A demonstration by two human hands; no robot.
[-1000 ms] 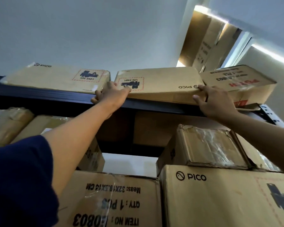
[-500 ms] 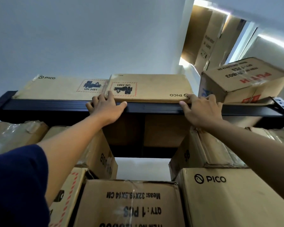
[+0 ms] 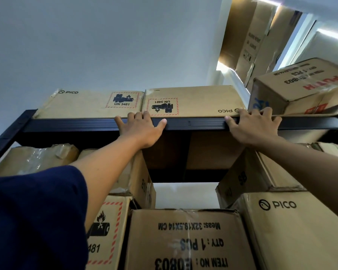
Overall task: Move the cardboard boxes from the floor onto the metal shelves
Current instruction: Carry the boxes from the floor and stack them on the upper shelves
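Both hands lie flat with fingers spread, left hand (image 3: 142,129) and right hand (image 3: 254,127) pressing the front of the flat brown PICO cardboard box (image 3: 193,102), now pushed fully onto the black metal top shelf (image 3: 193,124). A matching flat box (image 3: 86,104) touches its left side; a tilted red-lettered carton (image 3: 300,84) crowds its right.

A short dark navy sleeve (image 3: 37,217) covers the left upper arm; both forearms and hands are bare.
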